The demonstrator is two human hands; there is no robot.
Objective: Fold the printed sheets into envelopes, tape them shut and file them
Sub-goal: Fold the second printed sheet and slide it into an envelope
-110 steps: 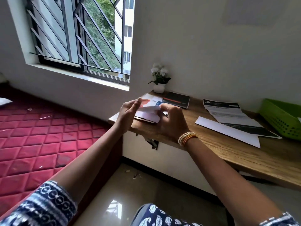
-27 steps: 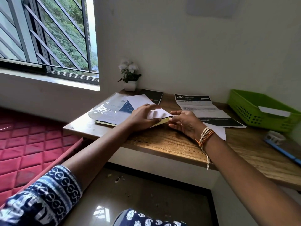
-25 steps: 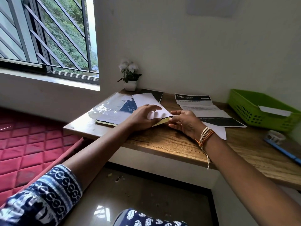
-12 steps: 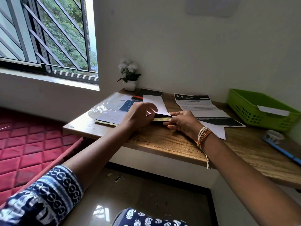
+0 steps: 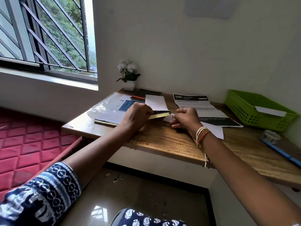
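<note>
While the left hand pinches the half-folded white printed sheet down, the right hand, fingers curled, grips its corner for creasing.

The fingertips of the left hand are hidden behind the folded sheet. The right hand is blurred, and its hold perhaps cannot be judged. The blue pen is cut off at the right edge of the frame.

Basket right of sheet, perhaps touching
</note>
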